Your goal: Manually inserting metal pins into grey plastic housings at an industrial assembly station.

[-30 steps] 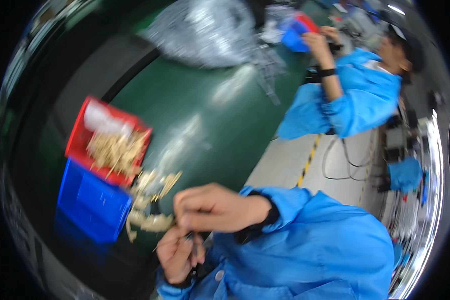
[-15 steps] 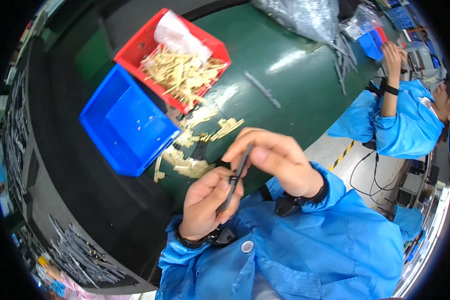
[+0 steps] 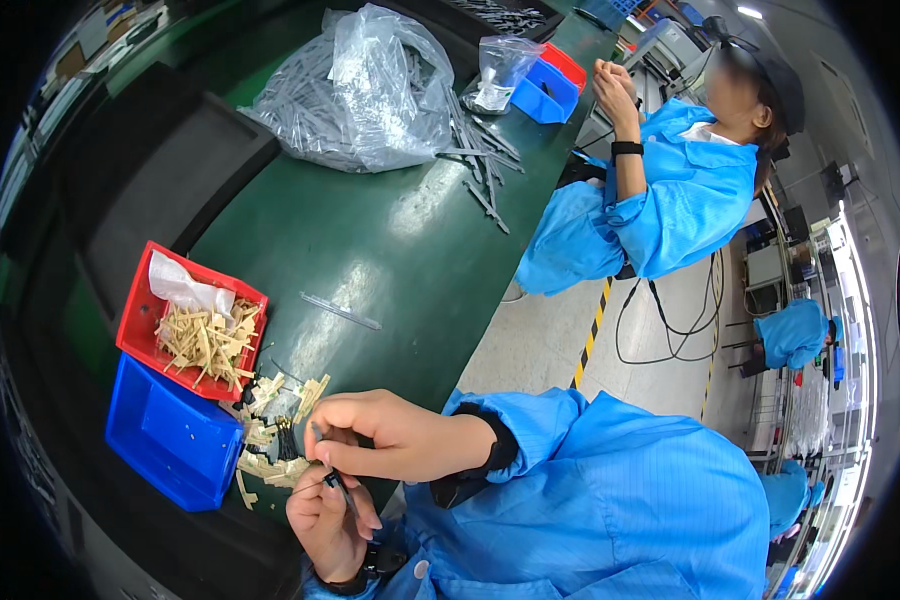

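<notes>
I hold a thin dark grey strip (image 3: 341,490) between both hands, close to my body at the table's near edge. My left hand (image 3: 325,525) pinches its lower part with thumb and fingers. Above it, my right hand (image 3: 390,435) is closed on the upper end, its fingers covering much of that end. A small black piece shows on the strip by my left fingertips. Just beyond my hands lie cream-coloured paper-like pieces (image 3: 270,470) and thin black bits (image 3: 288,440) on the green table (image 3: 240,235).
A red bin (image 3: 135,320) holds cream strips and a white bag; a blue bin (image 3: 160,430) adjoins it. One grey strip (image 3: 340,311) lies mid-table. Farther back sit a clear bag (image 3: 370,90) of grey strips and loose strips (image 3: 485,165). A co-worker (image 3: 660,190) sits at right.
The view has swung right and up, so the bins appear farther left and more of the co-worker shows. Both hands still hold the grey strip.
</notes>
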`<state>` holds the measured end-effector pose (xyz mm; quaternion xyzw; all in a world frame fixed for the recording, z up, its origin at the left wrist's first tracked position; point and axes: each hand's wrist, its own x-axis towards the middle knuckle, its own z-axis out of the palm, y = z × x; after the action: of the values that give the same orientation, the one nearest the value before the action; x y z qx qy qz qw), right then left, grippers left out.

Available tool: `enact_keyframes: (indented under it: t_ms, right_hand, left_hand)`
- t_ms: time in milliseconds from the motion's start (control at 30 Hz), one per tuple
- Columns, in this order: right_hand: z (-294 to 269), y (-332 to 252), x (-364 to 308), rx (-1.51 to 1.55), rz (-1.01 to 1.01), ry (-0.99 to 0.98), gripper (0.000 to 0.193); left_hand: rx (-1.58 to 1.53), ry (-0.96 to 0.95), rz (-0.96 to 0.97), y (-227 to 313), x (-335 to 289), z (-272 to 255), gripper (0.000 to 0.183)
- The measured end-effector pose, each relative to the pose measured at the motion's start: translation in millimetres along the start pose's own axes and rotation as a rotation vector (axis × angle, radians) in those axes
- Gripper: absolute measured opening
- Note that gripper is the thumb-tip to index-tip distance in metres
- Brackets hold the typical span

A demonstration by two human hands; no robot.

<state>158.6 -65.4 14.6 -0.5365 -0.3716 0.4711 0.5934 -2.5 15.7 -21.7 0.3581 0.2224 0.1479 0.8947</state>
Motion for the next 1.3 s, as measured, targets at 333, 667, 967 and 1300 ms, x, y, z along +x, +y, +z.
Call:
enact_keyframes:
  t_ms: [333,667,967,1300]
  right_hand:
    - [0,14,-1,0.035,-0.028,0.036,0.022]
    - [7,15,1,0.03,-0.017,0.005,0.014]
    - [10,8,8,-0.224,-0.106,-0.108,0.031]
    - [3,7,7,-0.103,-0.069,-0.113,0.022]
  left_hand:
    - [0.106,0.149,0.067,-4,1,11,0.027]
    - [-0.021,0.068,0.121,-2,4,3,0.026]
    - [0.12,0.056,0.255,-4,2,-7,0.026]
    - [-0.042,0.004,0.213,0,4,0,0.022]
